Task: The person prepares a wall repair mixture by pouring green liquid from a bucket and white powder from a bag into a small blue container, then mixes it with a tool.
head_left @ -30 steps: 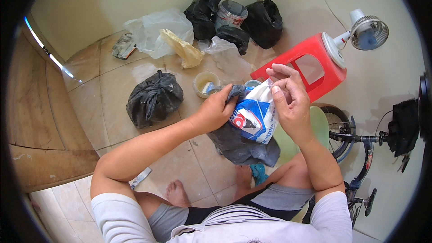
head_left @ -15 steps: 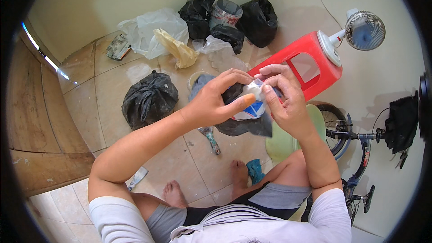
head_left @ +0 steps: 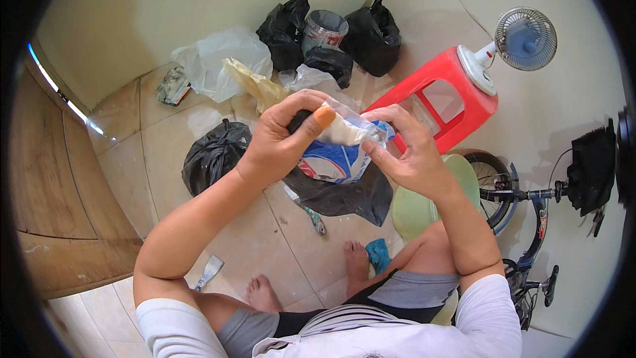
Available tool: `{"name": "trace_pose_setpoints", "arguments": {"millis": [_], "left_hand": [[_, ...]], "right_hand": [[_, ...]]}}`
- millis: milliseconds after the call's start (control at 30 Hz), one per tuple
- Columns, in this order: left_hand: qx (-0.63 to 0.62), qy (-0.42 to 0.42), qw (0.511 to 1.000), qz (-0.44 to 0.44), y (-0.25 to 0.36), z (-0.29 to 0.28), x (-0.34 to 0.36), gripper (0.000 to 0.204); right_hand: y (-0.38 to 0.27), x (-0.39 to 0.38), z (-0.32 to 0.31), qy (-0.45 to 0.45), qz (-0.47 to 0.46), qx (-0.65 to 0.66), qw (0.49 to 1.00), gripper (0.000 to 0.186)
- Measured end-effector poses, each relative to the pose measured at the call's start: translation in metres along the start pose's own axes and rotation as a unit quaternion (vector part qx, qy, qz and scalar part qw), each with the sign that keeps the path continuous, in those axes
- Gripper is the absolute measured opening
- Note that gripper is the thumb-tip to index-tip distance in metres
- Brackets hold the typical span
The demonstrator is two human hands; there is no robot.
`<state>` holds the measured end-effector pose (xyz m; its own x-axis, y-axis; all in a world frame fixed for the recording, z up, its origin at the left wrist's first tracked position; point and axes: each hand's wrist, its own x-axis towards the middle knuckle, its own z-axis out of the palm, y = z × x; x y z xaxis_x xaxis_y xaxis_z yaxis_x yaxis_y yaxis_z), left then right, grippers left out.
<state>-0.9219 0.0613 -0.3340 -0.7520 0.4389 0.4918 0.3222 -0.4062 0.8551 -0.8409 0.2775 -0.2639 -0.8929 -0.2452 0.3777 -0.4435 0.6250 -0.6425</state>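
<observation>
A blue-and-white plastic package point(head_left: 334, 162) hangs between my hands, with a dark plastic bag point(head_left: 358, 199) around and below it. My left hand point(head_left: 288, 132) is closed on the upper left of the package's clear top, its thumb tip looking orange. At the right side of that top, my right hand point(head_left: 411, 156) pinches the plastic with thumb and fingers. The whitish contents show through the stretched top. Below them, a scraper with a speckled handle point(head_left: 317, 224) lies on the tiled floor.
Black bags point(head_left: 215, 152), crumpled clear bags point(head_left: 218, 59) and a bucket point(head_left: 324, 30) sit ahead. A red plastic stool point(head_left: 444, 126) carries a fan point(head_left: 525, 36). A green seat point(head_left: 414, 202) and a bicycle point(head_left: 530, 245) stand right. Another scraper point(head_left: 209, 272) lies near my foot; a wooden panel point(head_left: 73, 179) borders the left.
My left hand has moved left, and the package's clear top is now spread wider between both hands. The package and dark bag have shifted left since half a second ago.
</observation>
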Motion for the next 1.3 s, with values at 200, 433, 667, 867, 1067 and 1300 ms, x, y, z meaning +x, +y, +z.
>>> {"name": "trace_pose_setpoints", "arguments": {"millis": [200, 433, 667, 867, 1067, 1300], "left_hand": [[-0.067, -0.005, 0.998, -0.013, 0.014, -0.013, 0.006, 0.018], [-0.220, 0.084, 0.969, -0.079, 0.020, -0.018, 0.006, 0.016], [-0.274, 0.093, 0.953, -0.094, 0.035, -0.015, 0.008, 0.017], [-0.216, 0.091, 0.970, -0.072, 0.024, -0.010, 0.010, 0.017], [-0.167, 0.094, 0.981, -0.040, 0.024, -0.006, 0.010, 0.017], [-0.045, 0.083, 0.995, -0.045, 0.017, 0.006, -0.004, 0.016]], "right_hand": [[0.002, 0.000, -0.004, -0.016, 0.123, 0.183, 0.975, 0.025], [0.006, -0.002, 0.003, -0.025, 0.108, 0.290, 0.950, 0.026], [0.003, 0.001, 0.013, -0.018, 0.222, 0.464, 0.858, 0.025], [0.022, -0.007, 0.015, 0.023, 0.276, 0.457, 0.845, 0.020], [0.009, -0.003, 0.015, -0.017, 0.249, 0.355, 0.901, 0.025], [0.012, 0.005, 0.011, 0.083, 0.104, 0.206, 0.969, 0.031]]}}
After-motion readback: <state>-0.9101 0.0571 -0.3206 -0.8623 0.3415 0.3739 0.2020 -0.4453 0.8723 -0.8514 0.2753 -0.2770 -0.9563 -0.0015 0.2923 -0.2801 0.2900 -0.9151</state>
